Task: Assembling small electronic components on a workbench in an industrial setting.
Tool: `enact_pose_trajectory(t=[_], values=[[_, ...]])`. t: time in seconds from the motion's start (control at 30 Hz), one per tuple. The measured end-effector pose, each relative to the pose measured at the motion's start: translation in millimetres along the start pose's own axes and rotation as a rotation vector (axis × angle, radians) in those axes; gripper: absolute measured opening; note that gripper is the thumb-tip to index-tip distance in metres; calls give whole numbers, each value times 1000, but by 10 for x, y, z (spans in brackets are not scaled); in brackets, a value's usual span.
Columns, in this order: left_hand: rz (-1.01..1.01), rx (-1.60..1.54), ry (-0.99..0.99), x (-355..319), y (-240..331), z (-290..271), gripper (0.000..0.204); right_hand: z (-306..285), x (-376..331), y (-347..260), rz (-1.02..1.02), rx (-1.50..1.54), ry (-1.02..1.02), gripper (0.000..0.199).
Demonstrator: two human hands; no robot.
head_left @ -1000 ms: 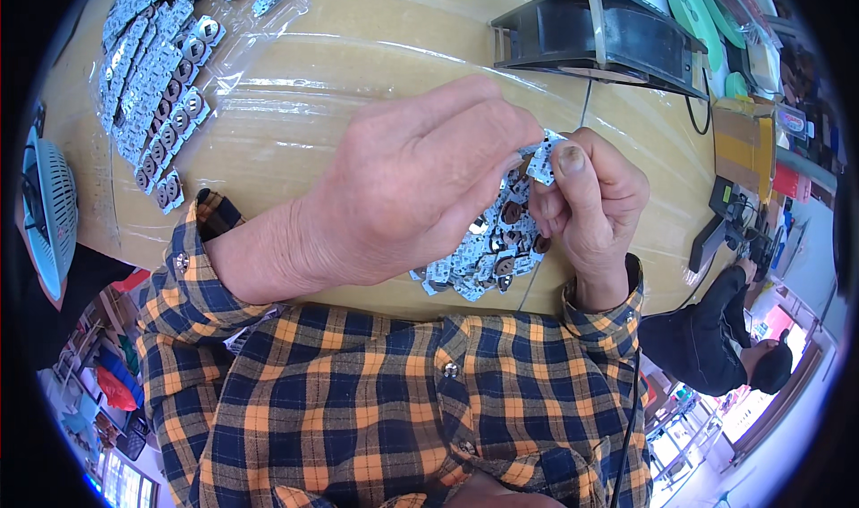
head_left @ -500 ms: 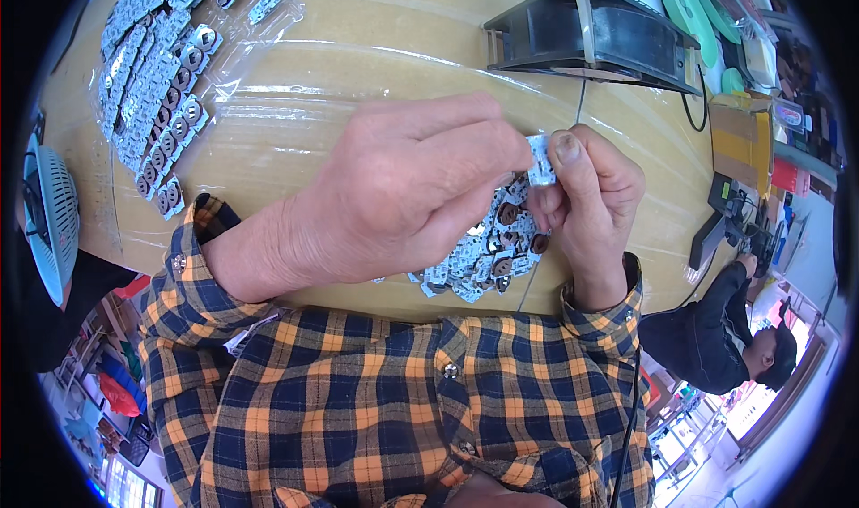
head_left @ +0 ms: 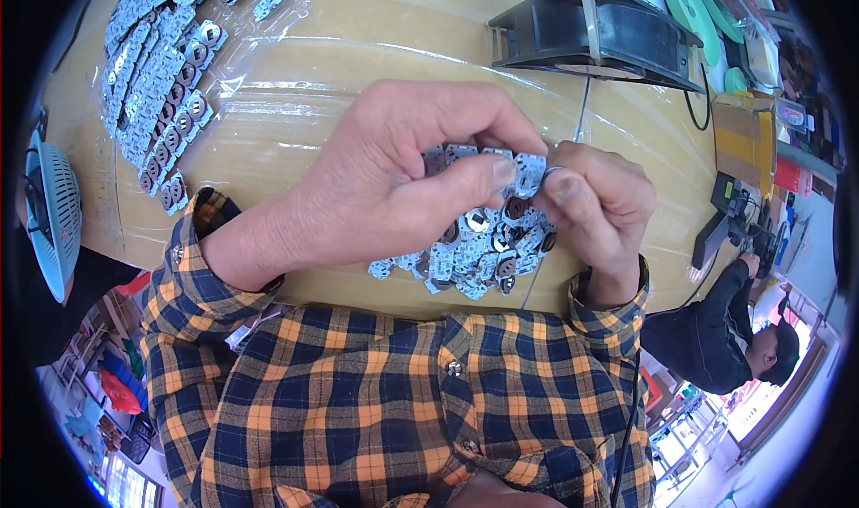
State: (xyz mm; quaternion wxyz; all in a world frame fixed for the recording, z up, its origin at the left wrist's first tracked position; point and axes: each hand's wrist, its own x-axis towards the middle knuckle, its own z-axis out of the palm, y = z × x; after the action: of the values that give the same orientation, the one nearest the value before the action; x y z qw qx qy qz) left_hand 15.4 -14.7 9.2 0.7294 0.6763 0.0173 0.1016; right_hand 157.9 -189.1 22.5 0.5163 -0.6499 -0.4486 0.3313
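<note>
Small pale-blue circuit boards [head_left: 530, 175] in a short row are pinched between the thumb and fingers of my left hand [head_left: 403, 172]. Against the right end of that row is my right hand [head_left: 599, 195], its thumb and forefinger closed. A thin rounded edge shows between those fingertips; what it belongs to is mostly hidden. Below both hands lies a loose pile of similar boards [head_left: 474, 266], several with round brown or silver parts on them. My left hand covers the upper part of this pile.
At the far left, rows of boards with round parts [head_left: 165, 105] lie on clear plastic. A black box-shaped fan [head_left: 591, 38] stands at the back right, with a cardboard box [head_left: 743, 141] beyond it. A blue basket-like thing [head_left: 55, 213] is at the left rim. Another person [head_left: 716, 338] is at the right.
My left hand has turned, bringing its thumb and the row of boards into sight. My right fingers have closed beside the row's end, and more of the pile below shows.
</note>
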Motion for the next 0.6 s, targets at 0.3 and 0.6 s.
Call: enact_pose_trajectory(t=[0.3, 0.6], values=[[-28, 200, -6, 25, 35, -28, 14, 147, 0, 37, -121, -216, 104, 20], [-288, -344, 11, 39, 70, 3, 16, 231, -13, -44, 338, 856, 116, 34]])
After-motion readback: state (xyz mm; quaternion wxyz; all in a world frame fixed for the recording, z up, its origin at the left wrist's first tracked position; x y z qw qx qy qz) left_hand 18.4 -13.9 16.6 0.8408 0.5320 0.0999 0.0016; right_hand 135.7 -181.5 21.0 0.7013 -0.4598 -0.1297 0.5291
